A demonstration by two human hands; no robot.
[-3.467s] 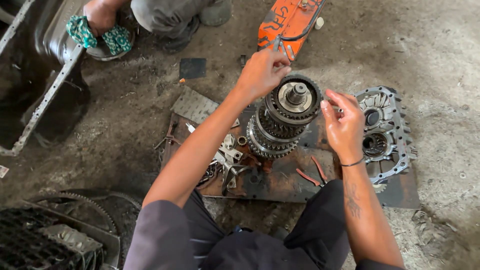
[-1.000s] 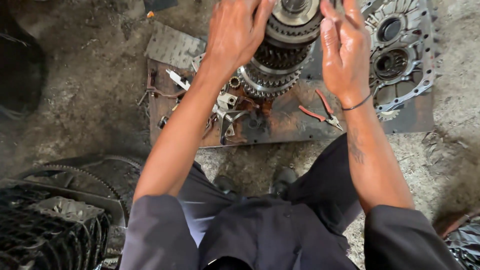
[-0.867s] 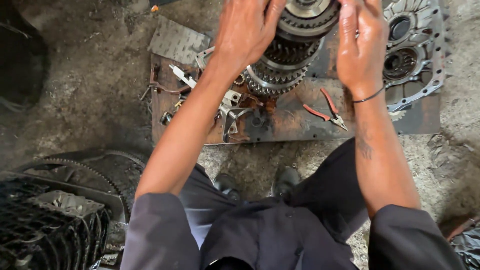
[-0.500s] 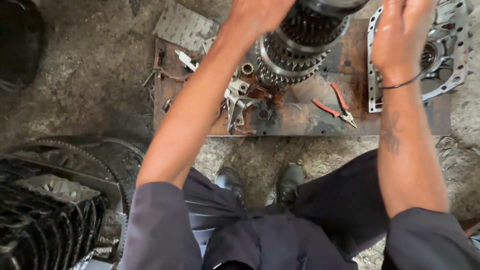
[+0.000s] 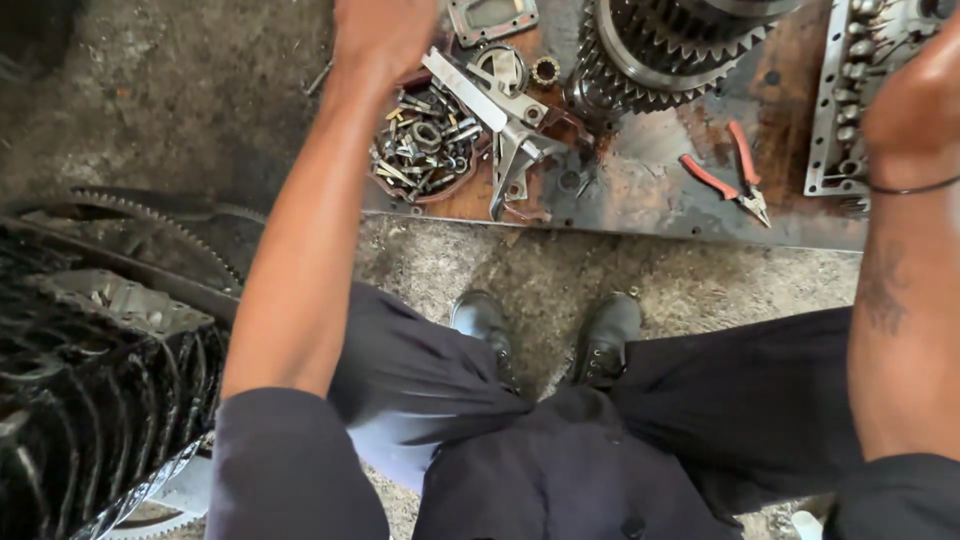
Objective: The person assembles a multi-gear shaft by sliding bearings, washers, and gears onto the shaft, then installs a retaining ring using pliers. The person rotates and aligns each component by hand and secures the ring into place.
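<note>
Grip of both hands (image 5: 385,35) cut off, unreadable; beside the left, shallow dish (image 5: 480,150) of bolts (image 5: 420,150).

Rusty metal plate (image 5: 650,195) on dirt floor (image 5: 150,110), gear stack (image 5: 670,45), pliers (image 5: 735,175), bolts (image 5: 425,145)

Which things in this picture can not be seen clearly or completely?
- Left hand: fingers cut off by the top edge of the head view; its grasp is not visible.
- Right hand: cut off by the right edge.
- Gear stack: top part beyond the top edge.
- Small parts pile: pieces too small to identify.
</note>
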